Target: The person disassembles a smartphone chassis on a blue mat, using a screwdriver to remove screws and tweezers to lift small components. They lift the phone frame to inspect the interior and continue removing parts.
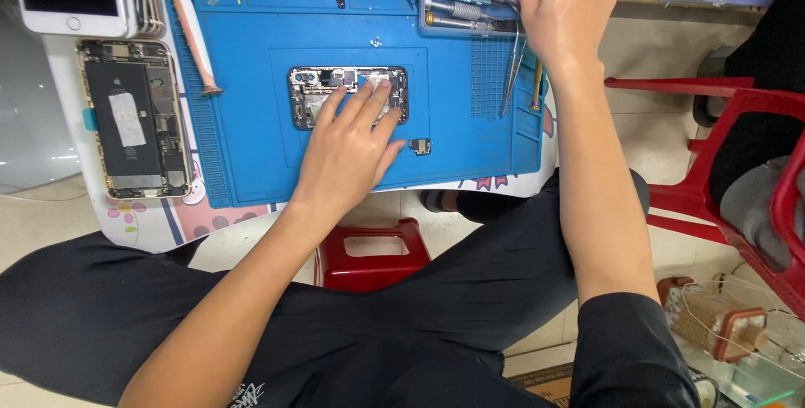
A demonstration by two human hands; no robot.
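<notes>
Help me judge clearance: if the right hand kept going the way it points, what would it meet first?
Probably the screwdrivers in the grey tool tray; the right hand points up-left and already seems to be among them, though depth is unclear.

A pale tiled floor (436, 223) lies below the white desk (75, 198). A red plastic stool (373, 257) stands underneath, a red chair (721, 148) beside it, evenly lit.

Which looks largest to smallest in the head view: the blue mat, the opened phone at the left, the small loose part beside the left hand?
1. blue mat
2. opened phone
3. small loose part, beside the left hand
</notes>
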